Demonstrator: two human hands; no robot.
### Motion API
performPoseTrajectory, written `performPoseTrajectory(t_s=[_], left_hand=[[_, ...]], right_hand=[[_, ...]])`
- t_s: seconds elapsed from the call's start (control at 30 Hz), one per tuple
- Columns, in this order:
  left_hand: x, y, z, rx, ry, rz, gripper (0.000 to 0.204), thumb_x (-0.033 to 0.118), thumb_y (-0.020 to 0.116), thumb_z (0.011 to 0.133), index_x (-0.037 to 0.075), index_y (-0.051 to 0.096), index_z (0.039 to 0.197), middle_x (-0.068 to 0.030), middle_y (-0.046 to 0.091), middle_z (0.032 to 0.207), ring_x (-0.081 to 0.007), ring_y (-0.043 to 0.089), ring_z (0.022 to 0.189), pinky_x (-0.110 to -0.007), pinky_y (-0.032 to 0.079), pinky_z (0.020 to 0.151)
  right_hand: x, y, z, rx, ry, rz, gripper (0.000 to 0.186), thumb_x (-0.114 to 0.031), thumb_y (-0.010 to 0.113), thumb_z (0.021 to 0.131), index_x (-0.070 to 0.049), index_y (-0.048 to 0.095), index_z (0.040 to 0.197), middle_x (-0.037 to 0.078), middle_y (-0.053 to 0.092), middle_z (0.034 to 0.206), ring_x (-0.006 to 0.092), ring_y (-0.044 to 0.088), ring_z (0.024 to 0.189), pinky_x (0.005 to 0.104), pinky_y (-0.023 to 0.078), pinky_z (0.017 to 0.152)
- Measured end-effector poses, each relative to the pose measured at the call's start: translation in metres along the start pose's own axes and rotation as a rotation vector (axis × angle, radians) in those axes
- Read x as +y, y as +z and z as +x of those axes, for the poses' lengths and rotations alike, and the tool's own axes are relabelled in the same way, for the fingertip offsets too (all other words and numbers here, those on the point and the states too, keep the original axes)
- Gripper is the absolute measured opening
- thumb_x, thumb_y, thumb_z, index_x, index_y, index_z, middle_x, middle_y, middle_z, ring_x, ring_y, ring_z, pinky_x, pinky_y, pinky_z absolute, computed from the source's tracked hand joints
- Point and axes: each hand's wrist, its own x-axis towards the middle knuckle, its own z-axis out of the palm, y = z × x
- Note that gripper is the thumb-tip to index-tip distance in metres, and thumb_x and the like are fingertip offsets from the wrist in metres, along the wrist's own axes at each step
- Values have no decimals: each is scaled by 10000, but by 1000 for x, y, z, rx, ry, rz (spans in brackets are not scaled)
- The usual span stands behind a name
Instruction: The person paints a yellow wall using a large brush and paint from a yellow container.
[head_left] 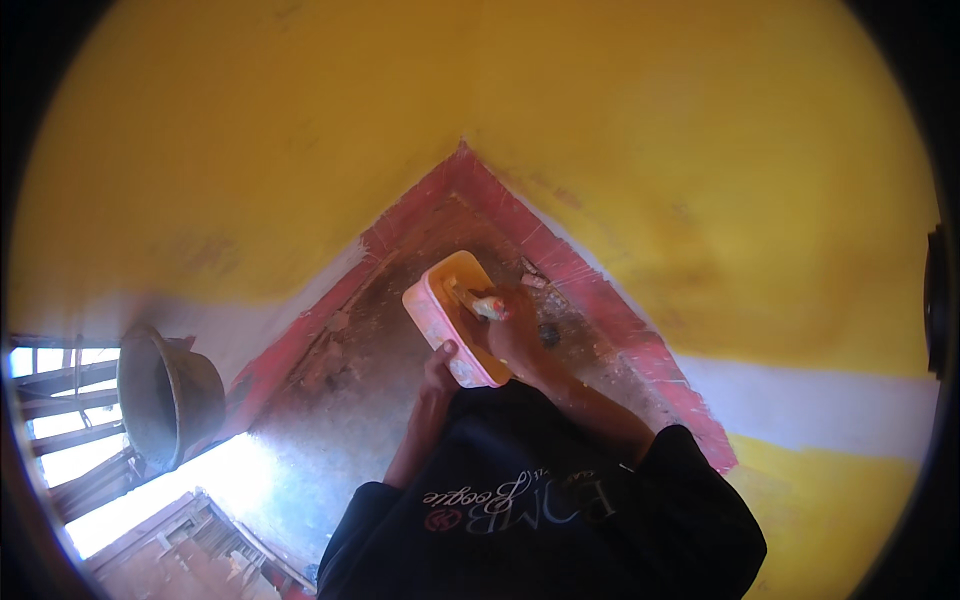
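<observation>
My left hand (438, 366) grips the near edge of a shallow rectangular plastic tub (440, 300), pale pink outside and yellow with paint inside. The tub is held out over the floor in a room corner. My right hand (515, 335) is closed on a paintbrush (482, 305) whose head rests inside the tub. Both forearms come up from my dark top at the lower middle.
Two yellow walls (300, 130) meet at a corner, with a white band and a red skirting strip (590, 290) low down. The concrete floor (370, 400) is dusty with rubble. A metal pan (165, 395) leans at the left by a bright doorway.
</observation>
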Motion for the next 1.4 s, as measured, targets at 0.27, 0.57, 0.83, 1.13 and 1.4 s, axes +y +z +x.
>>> performPoseTrajectory(t_s=[0.27,0.57,0.83,1.13,1.4], left_hand=[[-25,-48,-6,-45,-150,-69,733,359,667,742,-5,350,1294,-140,494,1224,-266,517,1090,-383,419,946],[-10,3,11,-96,-182,-223,735,382,654,738,16,357,1302,-142,512,1214,-283,531,1079,-397,426,937],[-24,27,35,-210,-245,-275,714,407,640,741,17,384,1282,-144,513,1219,-283,545,1063,-398,443,916],[-67,3,34,-45,-130,-175,720,459,595,758,34,373,1295,-139,501,1231,-288,517,1096,-403,419,937],[-100,-42,4,51,-58,-221,702,457,588,756,33,387,1279,-123,523,1195,-272,537,1057,-384,450,888]], right_hand=[[11,1,-16,-74,-14,42,222,-266,681,692,-79,676,811,117,639,744,278,588,668,387,400,697],[30,-40,-43,279,685,789,333,-238,717,744,49,634,892,92,650,819,146,607,762,292,479,682],[56,-78,-48,423,683,974,370,-91,713,732,34,565,1048,76,606,982,140,568,893,284,447,804],[171,-131,5,441,302,311,381,-170,716,736,7,606,1054,41,649,846,123,583,735,277,465,632],[297,-131,103,231,-429,-723,423,-112,669,570,-105,630,992,15,541,783,181,566,729,324,483,614]])
